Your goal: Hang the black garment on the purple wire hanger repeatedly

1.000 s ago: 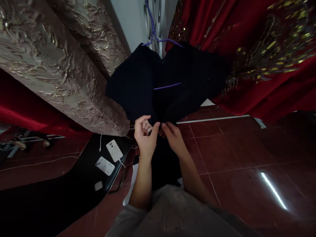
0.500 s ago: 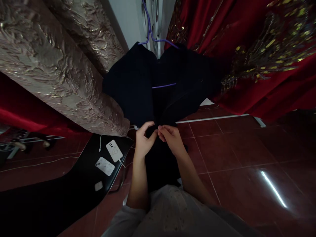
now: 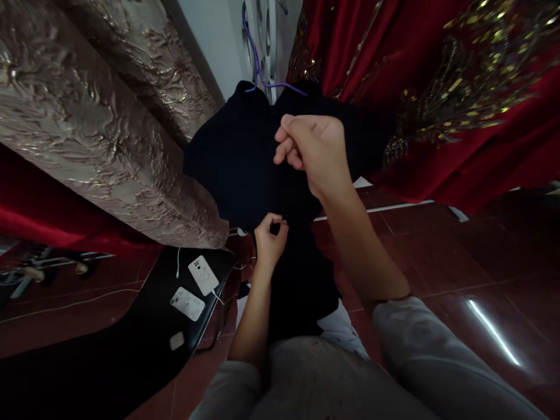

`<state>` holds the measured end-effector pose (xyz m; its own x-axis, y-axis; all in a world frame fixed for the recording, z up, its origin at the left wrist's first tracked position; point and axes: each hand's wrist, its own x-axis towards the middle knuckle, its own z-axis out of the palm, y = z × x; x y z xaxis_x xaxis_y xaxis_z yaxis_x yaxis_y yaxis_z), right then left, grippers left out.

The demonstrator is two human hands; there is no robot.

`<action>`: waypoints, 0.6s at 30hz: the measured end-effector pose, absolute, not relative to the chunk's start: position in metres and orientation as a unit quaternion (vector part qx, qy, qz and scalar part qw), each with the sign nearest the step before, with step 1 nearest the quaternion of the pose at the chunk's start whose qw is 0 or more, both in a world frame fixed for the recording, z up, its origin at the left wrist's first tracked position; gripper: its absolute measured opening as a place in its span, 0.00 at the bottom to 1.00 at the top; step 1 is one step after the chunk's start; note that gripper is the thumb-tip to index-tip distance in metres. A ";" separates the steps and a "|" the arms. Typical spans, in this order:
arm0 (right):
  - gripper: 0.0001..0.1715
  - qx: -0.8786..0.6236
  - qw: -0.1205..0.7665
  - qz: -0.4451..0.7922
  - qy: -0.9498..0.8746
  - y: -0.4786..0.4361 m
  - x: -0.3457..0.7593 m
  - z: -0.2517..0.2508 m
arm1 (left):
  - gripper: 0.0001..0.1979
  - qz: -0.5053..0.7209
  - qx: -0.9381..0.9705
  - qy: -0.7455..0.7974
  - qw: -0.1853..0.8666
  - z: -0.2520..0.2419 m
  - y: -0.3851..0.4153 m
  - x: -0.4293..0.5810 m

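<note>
A dark navy garment [image 3: 231,157] hangs by its shoulders from a purple wire hanger [image 3: 258,73] in front of me. My left hand [image 3: 271,236] is at the lower front of the garment, thumb and forefinger pinched on its cloth. Higher up, in front of the chest just below the collar, my right hand [image 3: 312,146] is raised with its fingers curled and thumb pressed to the forefinger. What those fingers hold, if anything, is too small to make out. The garment's front looks drawn together, and its lower part drapes down toward my lap.
Beige textured cloth [image 3: 109,122] hangs at the left, red cloth with gold sequins [image 3: 476,87] at the right. A black bench [image 3: 144,326] at lower left bears two phones [image 3: 203,274], a small white case [image 3: 177,340] and a cable. Red tiles [image 3: 420,280] cover the floor.
My right hand has moved up from the garment's lower front, beside my left hand, to near the collar. The front opening has closed and the hanger's lower bar no longer shows.
</note>
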<state>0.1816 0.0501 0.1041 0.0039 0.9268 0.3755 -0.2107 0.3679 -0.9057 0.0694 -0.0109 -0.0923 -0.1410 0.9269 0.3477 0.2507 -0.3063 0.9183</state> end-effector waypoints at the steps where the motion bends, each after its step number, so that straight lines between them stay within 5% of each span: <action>1: 0.28 -0.336 0.620 0.450 -0.548 0.050 0.181 0.106 | 0.02 0.557 0.599 0.485 0.310 -0.083 -0.009 0.068; 7: 0.21 -0.336 0.590 0.443 -0.585 0.040 0.186 0.095 | 0.11 0.670 0.641 0.346 0.140 0.018 0.022 0.051; 10: 0.22 -0.333 0.583 0.433 -0.601 0.042 0.188 0.095 | 0.11 0.608 0.720 0.326 0.077 0.061 0.042 0.047; 18: 0.21 -0.442 0.531 0.350 -0.633 0.062 0.184 0.019 | 0.14 0.597 0.708 0.360 0.111 0.070 0.070 0.008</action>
<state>0.1845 0.0623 0.0194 -0.0467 0.9306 0.3631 0.1878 0.3652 -0.9118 0.0083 0.0702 0.0699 0.0283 0.6428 0.7655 0.3770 -0.7161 0.5874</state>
